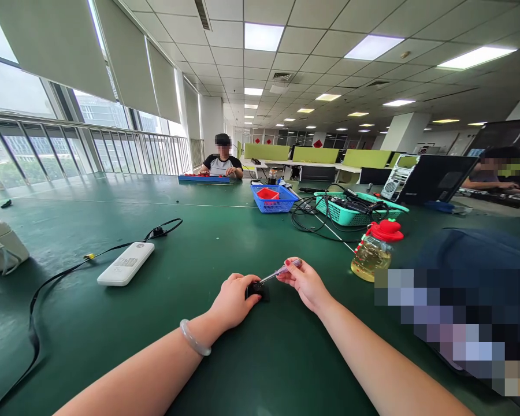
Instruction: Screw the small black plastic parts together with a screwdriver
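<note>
My left hand [233, 300] is closed over a small black part [258, 289] that rests on the green table [225, 242]. A pale bangle circles that wrist. My right hand [305, 283] pinches a thin screwdriver [281, 271] with a clear purple handle. Its metal tip points down-left and touches the black part.
A white power bank [126, 263] with a black cable [60, 271] lies to the left. A red-capped bottle [375, 252] stands at the right beside a dark bag [468, 260]. Farther back are a blue basket [272, 199] and a green basket [346, 211]. A person [222, 162] sits at the far end.
</note>
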### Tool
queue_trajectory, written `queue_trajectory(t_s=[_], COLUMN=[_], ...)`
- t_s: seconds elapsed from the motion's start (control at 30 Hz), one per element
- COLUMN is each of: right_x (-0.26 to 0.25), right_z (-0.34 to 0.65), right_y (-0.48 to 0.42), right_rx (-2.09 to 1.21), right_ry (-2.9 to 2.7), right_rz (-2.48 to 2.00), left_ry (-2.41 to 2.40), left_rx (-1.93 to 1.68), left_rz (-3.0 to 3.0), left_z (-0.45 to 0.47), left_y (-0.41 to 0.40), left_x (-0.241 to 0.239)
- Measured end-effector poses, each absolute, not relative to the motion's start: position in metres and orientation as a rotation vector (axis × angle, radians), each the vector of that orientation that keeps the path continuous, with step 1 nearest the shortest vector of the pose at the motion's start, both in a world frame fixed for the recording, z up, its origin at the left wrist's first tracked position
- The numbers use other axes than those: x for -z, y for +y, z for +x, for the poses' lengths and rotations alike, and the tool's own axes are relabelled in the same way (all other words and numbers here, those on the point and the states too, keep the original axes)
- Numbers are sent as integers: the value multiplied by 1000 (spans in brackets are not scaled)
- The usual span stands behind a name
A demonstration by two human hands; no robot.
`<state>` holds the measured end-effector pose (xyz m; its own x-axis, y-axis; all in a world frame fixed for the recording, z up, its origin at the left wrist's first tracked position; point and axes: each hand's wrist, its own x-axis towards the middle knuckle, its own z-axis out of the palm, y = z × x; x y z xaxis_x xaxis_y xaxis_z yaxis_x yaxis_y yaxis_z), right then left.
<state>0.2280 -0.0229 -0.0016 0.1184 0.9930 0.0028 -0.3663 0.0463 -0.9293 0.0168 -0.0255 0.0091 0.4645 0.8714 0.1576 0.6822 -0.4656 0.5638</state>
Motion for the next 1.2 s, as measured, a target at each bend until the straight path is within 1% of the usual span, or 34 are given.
queue_trajectory(t_s=[0.3,0.6,0.73,1.03,1.1,1.2], right_x=[6,-1,-8,-14,-16,-20], right_z=[231,227,226,214,210,207], right_y=[-18,-26,-30,-55,-61,-65], right_rx=[-1322,-1292,-1142,-524,-453,-449], right_ry=[-730,-853,-919,-1363,-1428,-1493], right_rz=[-896,-957,-938,-1009,-991,-964], left_ry=[1295,1330,1316,1314,1343,1380], left_rx=[-612,-597,-585,-564,-574,-583], left_rz=[2303,2319,2364,2420,2425,2416], left_z=[16,17,17,17,16,16], left_y=[-26,-26,-28,-27,-26,-24], left_x=[-10,-11,-11,-8,-7,-6])
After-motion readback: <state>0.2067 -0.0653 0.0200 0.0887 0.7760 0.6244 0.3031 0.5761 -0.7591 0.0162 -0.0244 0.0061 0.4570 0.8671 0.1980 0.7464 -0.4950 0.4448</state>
